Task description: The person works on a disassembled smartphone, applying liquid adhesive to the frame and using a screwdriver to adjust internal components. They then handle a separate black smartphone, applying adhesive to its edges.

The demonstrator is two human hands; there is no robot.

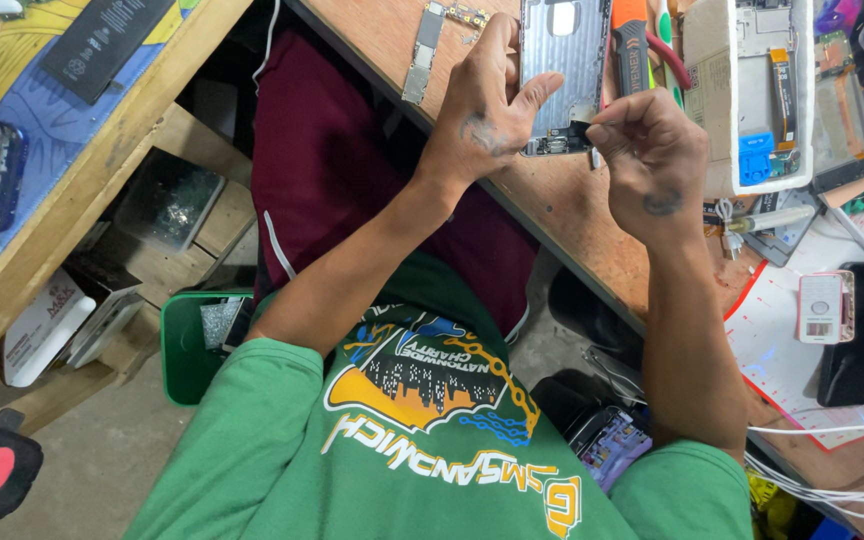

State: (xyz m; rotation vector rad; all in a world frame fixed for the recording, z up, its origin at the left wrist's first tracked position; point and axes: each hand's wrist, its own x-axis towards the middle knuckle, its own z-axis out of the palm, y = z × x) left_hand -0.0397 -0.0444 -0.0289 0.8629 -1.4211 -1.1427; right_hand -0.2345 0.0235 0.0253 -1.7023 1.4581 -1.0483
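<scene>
A grey opened phone frame [564, 60] lies on the wooden bench [552, 215]. My left hand [487, 105] grips its left edge, with the thumb laid across the lower part. My right hand [652, 160] is closed in a pinch at the frame's bottom edge, on a small dark part [592, 132] that is too small to make out. A narrow circuit board [422, 55] lies just left of my left hand.
An orange-handled tool [632, 45] and a white tray holding a second opened phone [762, 90] lie to the right. A white phone back [824, 305], a black phone [862, 330] and white cables [832, 470] lie nearer. A black battery [102, 40] rests on a colourful mat at left.
</scene>
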